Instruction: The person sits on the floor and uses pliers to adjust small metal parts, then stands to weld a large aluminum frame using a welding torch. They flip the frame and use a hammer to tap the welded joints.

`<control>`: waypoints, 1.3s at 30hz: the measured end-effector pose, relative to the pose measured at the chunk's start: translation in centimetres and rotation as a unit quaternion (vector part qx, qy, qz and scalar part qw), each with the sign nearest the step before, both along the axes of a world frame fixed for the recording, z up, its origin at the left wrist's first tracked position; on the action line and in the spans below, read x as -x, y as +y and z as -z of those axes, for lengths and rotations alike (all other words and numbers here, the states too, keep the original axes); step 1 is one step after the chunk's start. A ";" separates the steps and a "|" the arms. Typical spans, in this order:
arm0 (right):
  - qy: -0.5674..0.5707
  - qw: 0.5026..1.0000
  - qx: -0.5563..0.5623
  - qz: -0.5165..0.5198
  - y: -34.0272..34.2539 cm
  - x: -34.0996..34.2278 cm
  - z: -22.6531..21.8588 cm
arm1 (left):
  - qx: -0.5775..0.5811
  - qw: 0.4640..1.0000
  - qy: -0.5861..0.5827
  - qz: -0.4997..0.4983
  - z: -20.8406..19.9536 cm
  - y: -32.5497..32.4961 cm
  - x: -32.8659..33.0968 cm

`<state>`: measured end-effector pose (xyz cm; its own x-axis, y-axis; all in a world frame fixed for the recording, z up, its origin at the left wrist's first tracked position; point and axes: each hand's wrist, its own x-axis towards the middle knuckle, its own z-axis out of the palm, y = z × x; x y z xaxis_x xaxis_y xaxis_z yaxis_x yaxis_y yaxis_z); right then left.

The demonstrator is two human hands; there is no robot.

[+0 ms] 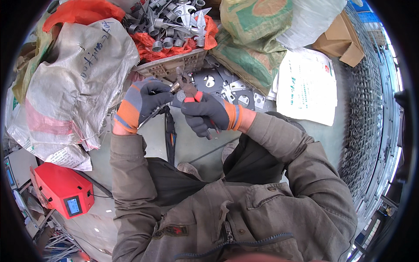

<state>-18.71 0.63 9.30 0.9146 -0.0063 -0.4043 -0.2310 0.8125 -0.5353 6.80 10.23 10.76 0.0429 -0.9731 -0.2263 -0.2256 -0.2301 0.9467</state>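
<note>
Both my hands wear grey gloves with orange cuffs. My left hand (150, 99) is closed around what looks like a welding torch, its brass-coloured nozzle (175, 87) poking out toward the right. A black cable (170, 137) hangs below that hand. Gripped in my right hand (207, 114) is a pair of pliers (188, 88) with red handles, jaws pointing up and away. The pliers' jaws are right beside the nozzle; whether they touch it I cannot tell. Just beyond lie flat cut metal plates (235, 89) with holes.
A plastic crate (172, 65) at the back holds many grey metal fittings (168, 26) on red cloth. Woven sacks (78, 74) stand left, green ones (255, 39) right. White sheets (305, 87), a carton (338, 39) and stacked metal rods line the right. A red device with a small screen (65, 190) sits lower left.
</note>
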 end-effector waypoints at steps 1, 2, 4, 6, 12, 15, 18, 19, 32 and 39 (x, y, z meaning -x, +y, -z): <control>-0.010 1.000 0.009 -0.003 -0.1 -0.1 -0.1 | 0.007 1.000 -0.003 0.003 0.0 0.0 -0.1; -0.021 1.000 0.018 -0.006 -0.4 -0.1 -0.1 | 0.015 1.000 -0.006 0.005 0.1 -0.1 -0.3; -0.008 0.999 0.044 0.005 -0.5 -0.1 -0.1 | 0.083 0.992 -0.084 0.040 0.1 -0.2 -0.5; 0.013 0.998 0.059 0.023 -0.5 -0.1 0.1 | 0.087 0.990 -0.101 0.041 0.2 -0.1 -0.5; -0.011 0.976 0.210 -0.060 -2.0 0.3 0.8 | -0.001 1.000 -0.003 -0.011 0.4 -0.2 0.0; 0.006 0.982 0.185 -0.047 -2.0 0.9 0.7 | 0.007 1.000 0.007 -0.008 0.4 -0.3 0.1; 0.017 0.989 0.134 -0.054 -2.0 1.1 0.7 | -0.010 1.000 0.009 -0.008 0.6 -0.4 0.2; 0.018 0.991 0.117 -0.055 -2.0 1.2 0.7 | -0.017 1.000 0.020 -0.013 0.6 -0.4 0.3; 0.145 0.984 0.101 -0.031 -2.3 2.8 -1.9 | 0.002 1.000 -0.027 0.001 1.5 -0.8 1.6; 0.165 0.981 0.096 -0.045 -2.0 3.2 -1.8 | 0.003 1.000 -0.014 0.000 1.8 -1.2 2.3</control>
<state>-21.88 -1.36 11.08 0.7351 -0.0368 -0.6769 -0.4833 0.6717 -0.5614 4.47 9.05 8.91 0.0499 -0.9743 -0.2198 -0.2526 -0.2253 0.9410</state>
